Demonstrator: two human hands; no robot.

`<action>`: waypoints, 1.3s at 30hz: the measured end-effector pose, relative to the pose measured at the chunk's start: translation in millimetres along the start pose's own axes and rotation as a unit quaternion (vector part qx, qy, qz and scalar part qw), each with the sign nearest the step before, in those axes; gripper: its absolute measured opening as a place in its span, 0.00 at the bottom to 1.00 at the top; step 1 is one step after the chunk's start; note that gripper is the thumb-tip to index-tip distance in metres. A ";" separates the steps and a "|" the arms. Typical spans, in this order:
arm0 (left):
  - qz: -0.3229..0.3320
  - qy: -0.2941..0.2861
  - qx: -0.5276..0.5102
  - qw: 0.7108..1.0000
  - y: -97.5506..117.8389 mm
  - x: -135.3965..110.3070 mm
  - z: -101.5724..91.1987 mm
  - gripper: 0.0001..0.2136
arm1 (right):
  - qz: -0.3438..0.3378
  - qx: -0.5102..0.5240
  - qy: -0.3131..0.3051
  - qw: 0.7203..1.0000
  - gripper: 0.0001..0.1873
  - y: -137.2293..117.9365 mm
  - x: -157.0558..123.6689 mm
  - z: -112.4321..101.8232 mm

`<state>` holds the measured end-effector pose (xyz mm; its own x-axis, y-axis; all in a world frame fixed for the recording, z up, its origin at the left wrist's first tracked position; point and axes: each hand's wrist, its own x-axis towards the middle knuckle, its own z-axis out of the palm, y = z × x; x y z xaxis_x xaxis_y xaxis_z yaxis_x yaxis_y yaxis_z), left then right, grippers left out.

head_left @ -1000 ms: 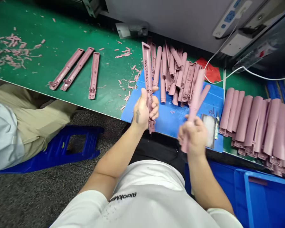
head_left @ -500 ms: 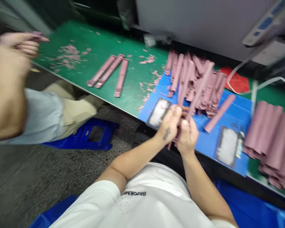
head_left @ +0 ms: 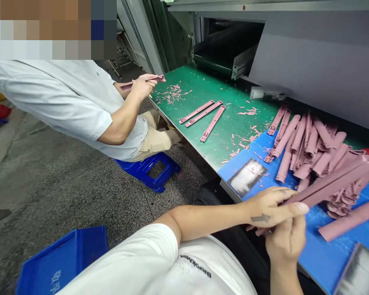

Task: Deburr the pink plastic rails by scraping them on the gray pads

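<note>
1. Green bench mat (head_left: 233, 127) carried pink offcuts (head_left: 172, 94); blue mat (head_left: 326, 258) beside it held a heap of matte pink moulded strips (head_left: 307, 147).
2. Your left hand (head_left: 270, 209) and right hand (head_left: 287, 241) were together, both closed on one long strip (head_left: 335, 180), above the blue mat.

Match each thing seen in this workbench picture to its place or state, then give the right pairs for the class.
Things:
1. The person's left hand
2. The heap of pink plastic strips
3. The three separate pink plastic strips
4. The blue plastic stool

Places or states:
A. On the grey speckled floor
B. On the green bench mat
C. Holding a pink strip above the blue mat
D. On the blue mat

Right pairs: 1-C, 2-D, 3-B, 4-A
</note>
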<state>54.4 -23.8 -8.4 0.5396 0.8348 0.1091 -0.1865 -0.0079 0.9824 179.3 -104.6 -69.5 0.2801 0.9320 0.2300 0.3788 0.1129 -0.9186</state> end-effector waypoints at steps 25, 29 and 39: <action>-0.010 0.119 -0.195 0.974 3.2 -13.4 -8.9 0.39 | 0.017 0.027 -0.064 0.997 0.30 -27.9 -18.0 15.3; -0.057 0.044 -0.150 0.986 2.0 -22.5 -8.1 0.37 | 0.032 0.083 -0.125 0.988 0.36 -46.4 -21.6 3.3; 0.027 0.100 0.178 0.979 25.3 39.3 -107.0 0.25 | 0.220 -0.526 0.172 0.803 0.37 -77.9 -22.0 -287.9</action>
<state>-16.9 67.8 4.6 0.3586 0.9187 0.1657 0.1069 -0.2168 0.9704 397.5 -233.0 89.6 0.7491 0.6320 0.1985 0.6621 -0.7231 -0.1967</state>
